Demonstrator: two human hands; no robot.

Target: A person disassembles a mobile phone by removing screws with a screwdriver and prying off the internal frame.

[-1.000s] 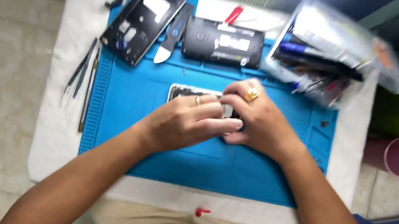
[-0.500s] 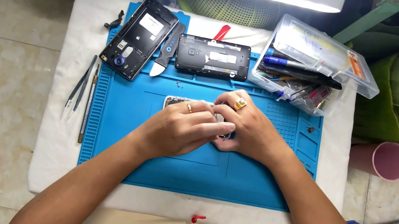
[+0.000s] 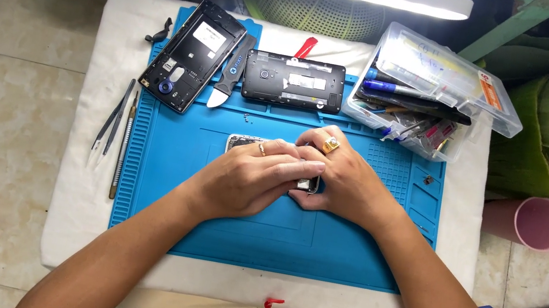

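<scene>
Both hands are gripping a small phone on the blue mat. The left hand is lying palm-down over it, fingers curled. The right hand is pinching its edge.

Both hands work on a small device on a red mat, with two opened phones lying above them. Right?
Not quite: the head view shows the mat is blue, not red. The left hand and right hand do cover a small device, with two opened phones above.

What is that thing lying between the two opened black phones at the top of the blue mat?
In the head view, a pry tool with a dark handle and pale flat tip lies between the tilted phone shell and the level one.
</scene>
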